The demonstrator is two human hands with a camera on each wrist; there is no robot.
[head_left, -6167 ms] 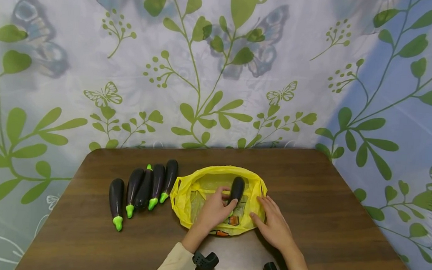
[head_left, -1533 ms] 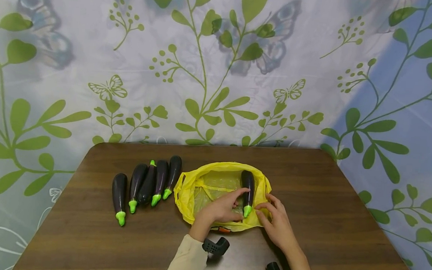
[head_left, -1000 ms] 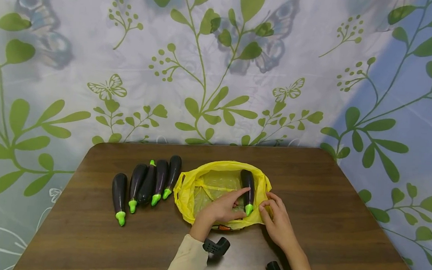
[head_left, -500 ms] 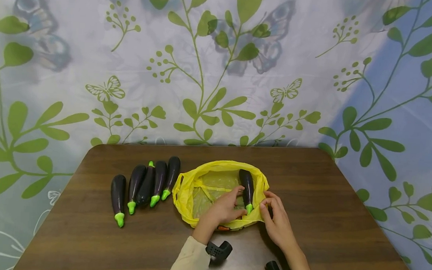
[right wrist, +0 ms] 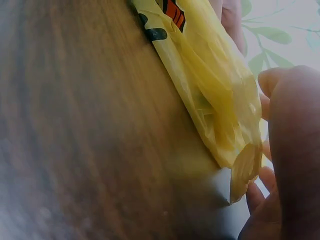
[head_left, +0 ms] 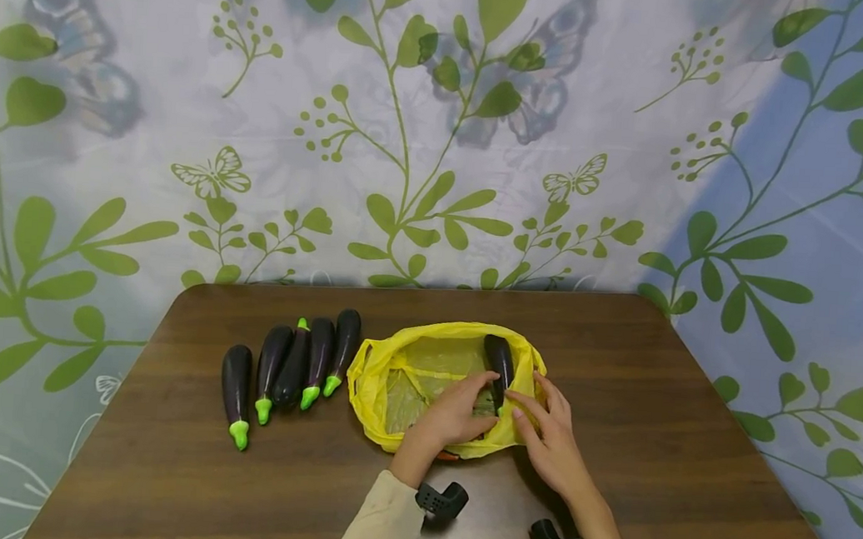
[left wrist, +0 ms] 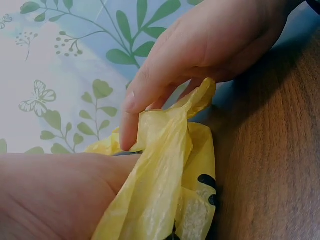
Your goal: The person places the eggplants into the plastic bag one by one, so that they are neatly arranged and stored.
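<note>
Hands (head_left: 451,414) (head_left: 553,445) crowd the bag's rim (head_left: 438,328), table's right edge (head_left: 728,436) well apart.

At lower centre, a person's left hand (head_left: 451,413) touches a dark-purple eggplant (head_left: 498,356) in an open yellow plastic bag (head_left: 370,399); the right hand (head_left: 551,441) crosses its right rim. Five green-stemmed dark-purple eggplants (head_left: 291,377) lie lower left on the brown wood-grain table (head_left: 653,435).

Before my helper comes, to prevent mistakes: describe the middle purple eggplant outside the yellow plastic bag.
On the dark brown table, left of the yellow bag, lie five purple eggplants. The middle eggplant alone points its green cap toward the leafy backdrop.
</note>
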